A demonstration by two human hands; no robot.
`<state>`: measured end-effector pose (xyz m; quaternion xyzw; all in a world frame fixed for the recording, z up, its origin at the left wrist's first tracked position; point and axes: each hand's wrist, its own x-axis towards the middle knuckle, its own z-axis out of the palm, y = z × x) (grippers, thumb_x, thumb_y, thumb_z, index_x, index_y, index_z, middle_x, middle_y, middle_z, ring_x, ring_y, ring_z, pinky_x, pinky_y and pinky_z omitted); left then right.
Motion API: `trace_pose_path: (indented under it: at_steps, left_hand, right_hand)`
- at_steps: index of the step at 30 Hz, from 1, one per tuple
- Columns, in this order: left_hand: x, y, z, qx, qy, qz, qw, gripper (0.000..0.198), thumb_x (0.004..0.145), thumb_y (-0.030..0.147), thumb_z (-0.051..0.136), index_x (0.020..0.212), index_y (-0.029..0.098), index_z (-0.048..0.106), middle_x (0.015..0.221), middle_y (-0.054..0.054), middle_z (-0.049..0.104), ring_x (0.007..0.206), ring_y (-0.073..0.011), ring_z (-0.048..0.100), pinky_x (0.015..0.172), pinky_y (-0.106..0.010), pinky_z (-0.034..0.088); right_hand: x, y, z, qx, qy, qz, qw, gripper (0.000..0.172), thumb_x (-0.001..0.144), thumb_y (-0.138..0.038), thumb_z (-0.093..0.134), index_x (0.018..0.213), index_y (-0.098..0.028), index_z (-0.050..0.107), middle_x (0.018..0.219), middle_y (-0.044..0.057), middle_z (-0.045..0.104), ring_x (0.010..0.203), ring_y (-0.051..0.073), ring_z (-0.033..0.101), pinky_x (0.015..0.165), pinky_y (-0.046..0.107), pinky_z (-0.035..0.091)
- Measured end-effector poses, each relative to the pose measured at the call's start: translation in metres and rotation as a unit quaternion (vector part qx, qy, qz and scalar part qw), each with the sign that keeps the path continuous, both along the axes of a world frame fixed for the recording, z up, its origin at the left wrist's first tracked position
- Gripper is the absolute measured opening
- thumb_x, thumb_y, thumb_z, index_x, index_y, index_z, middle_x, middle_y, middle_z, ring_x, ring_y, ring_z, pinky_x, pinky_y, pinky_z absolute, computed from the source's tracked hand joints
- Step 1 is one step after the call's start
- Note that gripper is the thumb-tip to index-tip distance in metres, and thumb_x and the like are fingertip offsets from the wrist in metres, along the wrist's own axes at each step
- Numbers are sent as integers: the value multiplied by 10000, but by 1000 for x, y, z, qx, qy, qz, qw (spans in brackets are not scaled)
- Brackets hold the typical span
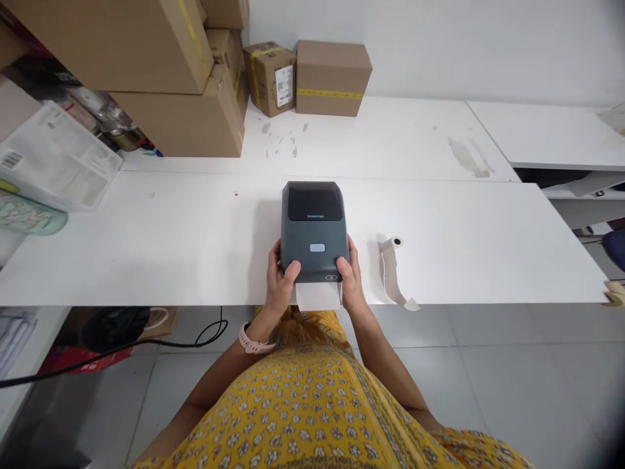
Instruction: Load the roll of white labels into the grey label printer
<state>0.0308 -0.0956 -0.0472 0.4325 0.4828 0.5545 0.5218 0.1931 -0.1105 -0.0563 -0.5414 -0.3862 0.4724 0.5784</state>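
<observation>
A dark grey label printer (315, 234) with a black window and a light blue button sits near the front edge of the white table. My left hand (281, 280) grips its left front corner, thumb on top and fingers along the side. On the opposite corner, my right hand (350, 273) holds it the same way. White label paper (318, 297) sticks out of the printer's front, between my hands and over the table edge. To the right lies a small paper roll (390, 270), partly unrolled, its loose end reaching the front edge.
Stacked cardboard boxes (195, 124) stand at the back left, with two smaller taped boxes (332, 78) beside them by the wall. A clear package (63, 150) and a green item (32, 215) lie at far left. Below the table runs a black cable (161, 342).
</observation>
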Motion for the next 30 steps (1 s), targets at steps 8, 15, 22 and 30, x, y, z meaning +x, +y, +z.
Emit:
trace_pose_path:
  at_steps: [8,15,22,30]
  left_hand:
    - [5,1,-1,16,26,13,999,727,806,643,669,1394,255,490,1430,-117,568,1330,-326,532,1098,-480,467]
    - [-4,-2,3,18,58,-14,998,671,841,603,658,1385,255,477,1431,-118,548,1304,-295,532,1078,-443,450]
    - [-12,-62,10,-29,145,14,989,366,900,534,574,735,214,511,699,18,505,642,-125,452,622,-279,380]
    - [6,-64,23,-183,10,-165,969,452,795,542,663,597,207,432,508,79,322,484,-63,257,503,-254,205]
  right_hand:
    - [-1,-3,3,12,-41,3,999,766,913,-647,542,1566,-325,303,1627,82,384,1495,325,386,1215,532,379]
    - [4,0,6,-14,-35,14,999,919,841,-711,605,1589,-305,259,1558,138,469,1442,350,457,1187,564,389]
    - [1,-2,2,0,4,-9,1000,975,806,-713,650,1597,-306,250,1653,124,340,1518,312,350,1233,552,316]
    - [5,-1,0,-6,-1,6,1000,938,823,-679,653,1589,-281,287,1605,130,420,1467,296,429,1225,539,320]
